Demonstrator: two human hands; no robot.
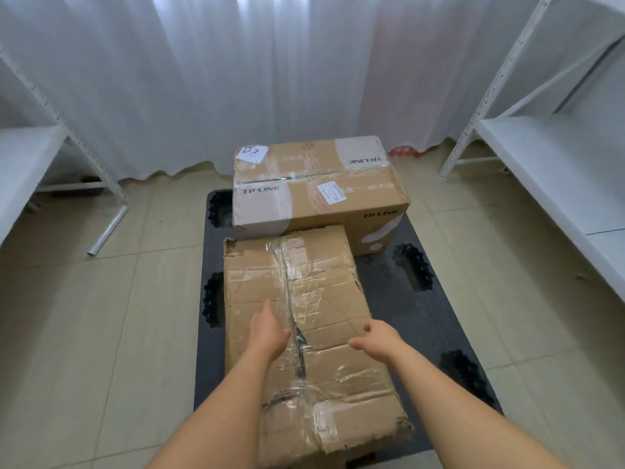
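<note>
A worn cardboard box (324,292), wrapped in crinkled clear tape, lies on a black plastic pallet (399,299) on the tiled floor. Behind it stands a taller TP-LINK carton (304,187) with white labels on top. My left hand (269,330) reaches over the worn box's top, fingers straight, holding nothing. My right hand (377,338) hovers above the same box near its right side, fingers loosely curled and empty. Whether either hand touches the cardboard I cannot tell.
White metal shelving stands at the left (40,154) and at the right (548,154). A white curtain (253,79) hangs across the back, down to the floor. Beige tiles (101,316) surround the pallet on both sides.
</note>
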